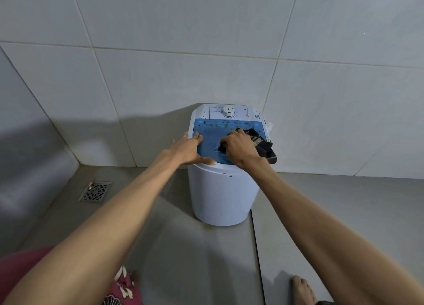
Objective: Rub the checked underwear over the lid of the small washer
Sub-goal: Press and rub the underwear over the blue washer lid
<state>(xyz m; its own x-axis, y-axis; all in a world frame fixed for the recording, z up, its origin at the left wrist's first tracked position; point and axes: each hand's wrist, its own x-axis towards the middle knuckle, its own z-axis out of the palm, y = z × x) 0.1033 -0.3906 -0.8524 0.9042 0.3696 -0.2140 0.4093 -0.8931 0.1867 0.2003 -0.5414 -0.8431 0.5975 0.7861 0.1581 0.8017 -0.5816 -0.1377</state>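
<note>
The small white washer [220,194] stands on the floor against the tiled wall. Its blue lid [210,147] is flat and closed, with a white dial panel [228,112] behind it. The dark checked underwear [263,144] lies bunched on the right part of the lid, hanging a little over the right edge. My right hand [238,150] is shut on the cloth and presses it onto the lid. My left hand [189,150] lies flat with fingers spread on the lid's front left corner.
A metal floor drain [96,191] sits at the left near the wall corner. Grey floor tiles surround the washer. My bare foot [302,289] shows at the bottom right, and pink patterned clothing [124,288] at the bottom left.
</note>
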